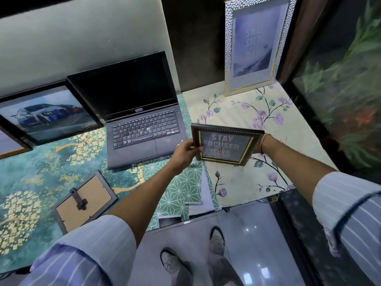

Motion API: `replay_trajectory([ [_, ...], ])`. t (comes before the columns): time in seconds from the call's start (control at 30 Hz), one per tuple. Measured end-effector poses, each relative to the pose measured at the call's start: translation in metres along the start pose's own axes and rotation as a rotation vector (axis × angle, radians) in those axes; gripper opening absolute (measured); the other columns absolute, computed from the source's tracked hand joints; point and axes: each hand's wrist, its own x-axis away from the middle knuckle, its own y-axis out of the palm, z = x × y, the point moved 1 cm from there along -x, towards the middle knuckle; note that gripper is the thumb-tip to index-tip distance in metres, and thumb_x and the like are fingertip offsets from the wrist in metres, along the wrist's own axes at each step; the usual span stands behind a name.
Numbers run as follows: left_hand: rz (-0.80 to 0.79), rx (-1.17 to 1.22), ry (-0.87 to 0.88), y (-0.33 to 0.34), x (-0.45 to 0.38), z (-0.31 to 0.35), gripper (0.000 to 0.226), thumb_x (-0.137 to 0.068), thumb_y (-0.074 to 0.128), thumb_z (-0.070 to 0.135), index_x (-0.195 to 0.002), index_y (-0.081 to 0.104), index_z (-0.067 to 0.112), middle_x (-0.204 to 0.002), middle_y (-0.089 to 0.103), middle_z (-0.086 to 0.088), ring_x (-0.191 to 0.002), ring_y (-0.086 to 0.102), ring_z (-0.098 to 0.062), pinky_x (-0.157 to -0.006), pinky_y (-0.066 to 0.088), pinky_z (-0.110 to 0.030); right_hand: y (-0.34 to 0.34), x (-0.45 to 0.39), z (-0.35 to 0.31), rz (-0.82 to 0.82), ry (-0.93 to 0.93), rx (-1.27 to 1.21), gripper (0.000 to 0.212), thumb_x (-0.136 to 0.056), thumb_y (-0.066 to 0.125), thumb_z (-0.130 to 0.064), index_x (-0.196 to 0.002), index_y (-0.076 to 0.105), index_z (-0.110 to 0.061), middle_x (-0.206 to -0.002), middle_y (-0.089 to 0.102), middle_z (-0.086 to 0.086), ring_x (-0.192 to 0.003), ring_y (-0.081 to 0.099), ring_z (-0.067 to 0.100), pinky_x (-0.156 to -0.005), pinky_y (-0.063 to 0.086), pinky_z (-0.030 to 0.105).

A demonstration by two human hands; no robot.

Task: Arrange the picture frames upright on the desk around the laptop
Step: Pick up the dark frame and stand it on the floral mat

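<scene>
One small dark frame [225, 144] reading "STAY FOCUSED" is held above the floral desk cover [243, 112], just right of the open laptop [136, 112]; it is gripped by the left hand [185, 148] at its left edge, while the right hand [260, 145] is hidden behind its right edge, grip unclear. Two frames stand upright: the silver one [255, 44] at the back right, the car picture [49, 112] left of the laptop, and a grey frame [84, 199] lies face down in front

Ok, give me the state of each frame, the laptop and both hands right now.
Dark beaded "Stay Focused" frame: held above the desk, tilted.
Tall silver textured frame: upright against the wall.
Black car-photo frame: propped upright.
Grey frame with brown backing: lying face down.
Black laptop: open, screen dark.
Left hand: grip on the held frame.
Right hand: mostly hidden behind it.
</scene>
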Motion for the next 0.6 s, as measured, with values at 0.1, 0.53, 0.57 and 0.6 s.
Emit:
replay_trajectory([
  [0.1,-0.010,0.032,0.000,0.000,-0.011,-0.002,0.016,-0.099,0.060,0.009,-0.108,0.068,0.019,-0.120,0.069,-0.018,-0.115,0.064,-0.040,-0.099,0.052,-0.049,0.007,0.015,-0.002,-0.109,0.013,0.033,0.033,-0.094,0.047,-0.011,-0.125,0.056,-0.014,-0.108,0.065,0.014,-0.084,0.059,0.030,-0.110,0.036,0.028],
  [0.53,0.084,0.059,-0.105,0.012,-0.004,-0.013,0.028,-0.101,0.055,0.004,-0.128,0.060,0.005,-0.120,0.071,-0.011,-0.107,0.068,-0.022,-0.079,0.054,-0.024,-0.011,0.022,0.063,-0.190,-0.451,-0.203,0.043,-0.097,0.054,-0.046,-0.127,0.066,-0.018,-0.128,0.064,0.015,-0.121,0.058,0.037,-0.103,0.047,0.054],
  [0.57,0.093,0.064,-0.114,0.013,-0.002,-0.015,0.028,-0.102,0.054,0.004,-0.129,0.060,0.006,-0.121,0.070,-0.010,-0.106,0.067,-0.022,-0.076,0.052,-0.023,-0.010,0.027,0.070,-0.105,-0.464,-0.230,0.042,-0.096,0.053,-0.051,-0.118,0.070,-0.020,-0.117,0.068,0.010,-0.112,0.059,0.033,-0.099,0.049,0.048],
  [0.6,0.098,0.062,-0.124,0.015,0.000,-0.017,0.030,-0.102,0.053,0.004,-0.131,0.059,0.007,-0.123,0.069,-0.010,-0.108,0.065,-0.023,-0.076,0.051,-0.024,-0.005,0.036,0.077,-0.067,-0.491,-0.249,0.043,-0.096,0.051,-0.055,-0.111,0.072,-0.021,-0.107,0.071,0.006,-0.105,0.061,0.029,-0.093,0.049,0.043],
])
